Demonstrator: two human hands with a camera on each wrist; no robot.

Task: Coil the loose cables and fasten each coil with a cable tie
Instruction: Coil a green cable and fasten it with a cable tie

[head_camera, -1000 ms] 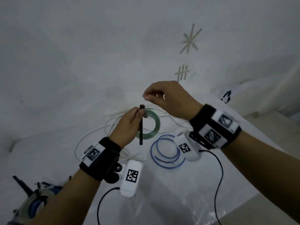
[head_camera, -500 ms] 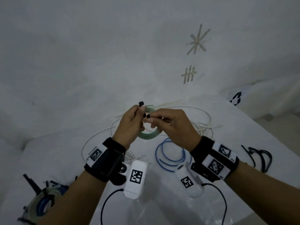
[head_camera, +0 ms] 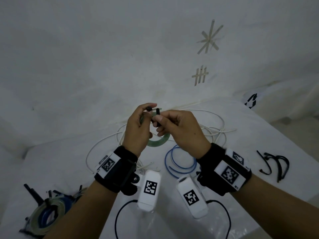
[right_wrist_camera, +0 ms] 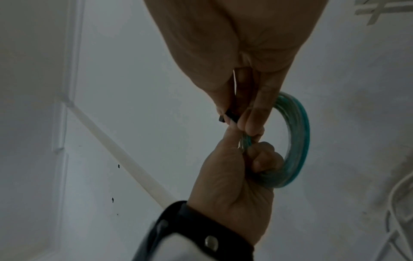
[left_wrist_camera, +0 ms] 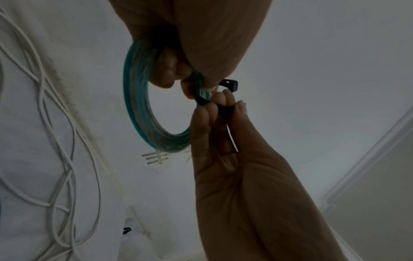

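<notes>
We have the green coil (head_camera: 156,141) up off the table, hanging between our two hands; our left hand (head_camera: 137,131) curls its fingers (left_wrist_camera: 166,70) through the ring and clamps the strands against the thumb; our right hand (head_camera: 183,131) pinches the black cable tie (left_wrist_camera: 202,100) just beside that grip, strap bent around the coil, its square head (left_wrist_camera: 230,83) poking free above the fingertips (left_wrist_camera: 220,98); one green coil, one tie in hand; on the table (head_camera: 269,135) one blue cable (head_camera: 179,159) loosely looped, a white cable (head_camera: 207,121) sprawled loose behind, spare black ties (head_camera: 274,165) well apart to the right, a bundle of tied coils (head_camera: 46,214) far left.
</notes>
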